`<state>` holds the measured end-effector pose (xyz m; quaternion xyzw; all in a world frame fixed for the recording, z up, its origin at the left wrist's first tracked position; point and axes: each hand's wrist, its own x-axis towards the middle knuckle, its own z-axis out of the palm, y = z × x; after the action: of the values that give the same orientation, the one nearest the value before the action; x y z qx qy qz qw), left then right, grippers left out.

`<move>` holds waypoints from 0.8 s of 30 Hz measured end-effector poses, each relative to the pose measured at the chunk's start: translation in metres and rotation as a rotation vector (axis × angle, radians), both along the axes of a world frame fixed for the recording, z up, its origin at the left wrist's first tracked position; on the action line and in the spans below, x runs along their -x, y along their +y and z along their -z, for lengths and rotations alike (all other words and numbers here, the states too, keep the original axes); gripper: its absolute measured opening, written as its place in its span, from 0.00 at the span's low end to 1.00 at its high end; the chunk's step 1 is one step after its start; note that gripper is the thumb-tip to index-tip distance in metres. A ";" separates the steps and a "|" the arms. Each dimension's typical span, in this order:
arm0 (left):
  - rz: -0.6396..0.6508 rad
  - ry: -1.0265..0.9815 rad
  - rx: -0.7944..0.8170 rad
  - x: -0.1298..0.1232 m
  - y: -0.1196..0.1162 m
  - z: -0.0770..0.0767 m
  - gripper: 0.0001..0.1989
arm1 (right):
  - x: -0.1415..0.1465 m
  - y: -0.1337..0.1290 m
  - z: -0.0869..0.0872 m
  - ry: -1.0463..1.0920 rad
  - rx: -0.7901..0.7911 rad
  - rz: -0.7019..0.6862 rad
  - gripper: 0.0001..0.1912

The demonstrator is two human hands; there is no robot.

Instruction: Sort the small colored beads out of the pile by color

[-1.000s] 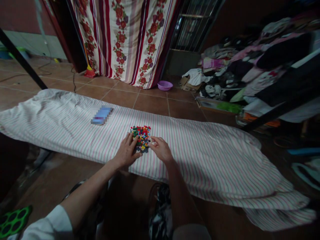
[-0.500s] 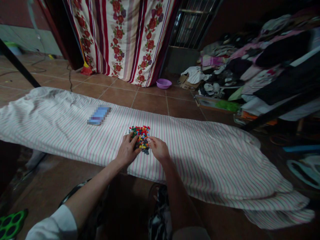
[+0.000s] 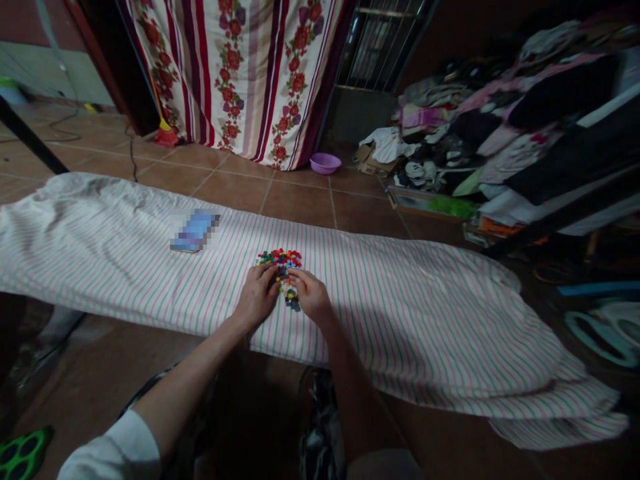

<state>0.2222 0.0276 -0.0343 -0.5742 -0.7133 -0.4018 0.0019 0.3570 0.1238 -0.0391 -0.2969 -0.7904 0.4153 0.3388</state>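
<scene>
A small heap of colourful little pieces [image 3: 281,257], like toy building bricks in red, green, blue, yellow and dark grey, lies on the striped cloth [image 3: 400,313]. My left hand [image 3: 257,293] is at the heap's near left side, its fingers bent and thumb drawn in toward them. Facing it from the right, my right hand [image 3: 311,295] has its thumb and fingers pinched together. The fingertips nearly meet over the pieces, at something small and dark that I cannot make out. Part of the heap is hidden behind the fingers.
A phone with a blurred-out screen [image 3: 196,231] lies on the cloth to the left. Beyond, a purple basin [image 3: 325,163] stands on the tiled floor before a floral curtain [image 3: 250,80]. A large pile of clothes [image 3: 480,127] is at the right.
My left hand's fingers have drawn together from lying spread over the pieces. My right hand has shifted slightly left, bringing the fingertips of both hands close together. The view has tilted slightly.
</scene>
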 end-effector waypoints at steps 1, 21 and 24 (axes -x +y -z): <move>0.005 -0.006 0.000 0.001 0.000 -0.001 0.18 | 0.001 -0.001 0.000 0.018 0.017 -0.019 0.19; -0.186 -0.078 0.134 0.037 0.004 -0.005 0.21 | -0.009 0.019 0.000 -0.156 -0.170 0.299 0.22; -0.186 -0.106 0.146 0.036 0.007 -0.006 0.22 | -0.004 0.018 0.002 -0.217 -0.200 0.252 0.24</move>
<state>0.1865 0.0342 -0.0282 -0.4822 -0.7899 -0.3767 -0.0407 0.3613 0.1421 -0.0409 -0.4012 -0.8162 0.2546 0.3287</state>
